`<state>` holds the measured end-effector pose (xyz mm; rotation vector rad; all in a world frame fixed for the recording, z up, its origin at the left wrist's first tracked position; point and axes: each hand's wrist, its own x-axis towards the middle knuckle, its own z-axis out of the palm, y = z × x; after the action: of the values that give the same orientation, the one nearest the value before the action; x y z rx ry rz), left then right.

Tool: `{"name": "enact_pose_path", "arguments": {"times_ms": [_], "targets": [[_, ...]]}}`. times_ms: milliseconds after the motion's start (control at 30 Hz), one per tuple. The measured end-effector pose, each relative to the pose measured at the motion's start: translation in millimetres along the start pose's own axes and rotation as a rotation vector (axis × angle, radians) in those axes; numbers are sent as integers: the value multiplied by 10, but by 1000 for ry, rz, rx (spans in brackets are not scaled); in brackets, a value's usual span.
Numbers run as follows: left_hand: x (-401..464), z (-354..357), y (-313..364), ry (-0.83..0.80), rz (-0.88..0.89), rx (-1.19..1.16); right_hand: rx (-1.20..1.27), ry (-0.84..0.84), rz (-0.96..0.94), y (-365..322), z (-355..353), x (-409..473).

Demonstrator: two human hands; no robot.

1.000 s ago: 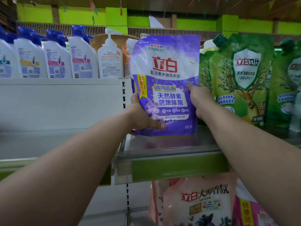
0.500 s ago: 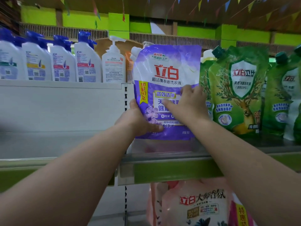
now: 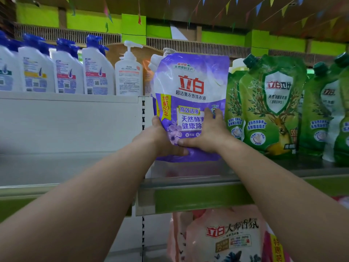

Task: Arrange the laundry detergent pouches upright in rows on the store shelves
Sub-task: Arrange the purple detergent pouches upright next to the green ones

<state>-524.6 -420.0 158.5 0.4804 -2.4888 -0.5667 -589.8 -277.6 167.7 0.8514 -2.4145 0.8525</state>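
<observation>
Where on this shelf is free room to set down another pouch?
Bare shelf shows in front of the purple pouch, up to the green price rail. The right is crowded with green pouches. The left shelf bay is bare below the shampoo bottles.

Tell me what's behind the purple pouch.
Past the purple pouch a white spout and an orange pack's edge peek out at its left; anything directly behind is covered.

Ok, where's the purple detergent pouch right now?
In the head view, the purple detergent pouch stands upright at centre on the shelf, held between the left hand and right hand, just left of the green pouches.
</observation>
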Motion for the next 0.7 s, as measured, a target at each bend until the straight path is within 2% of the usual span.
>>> {"name": "enact_pose_path", "arguments": {"times_ms": [333,533,700], "targets": [[-124,10,9,31,-59,-58,6,38,-22,52,4,-17],[-255,-77,6,-48,-119,-102,-49,40,-10,-15,-66,-123],[-409,-238,-70,-40,-102,29,-136,38,48,-220,-112,-211]]}}
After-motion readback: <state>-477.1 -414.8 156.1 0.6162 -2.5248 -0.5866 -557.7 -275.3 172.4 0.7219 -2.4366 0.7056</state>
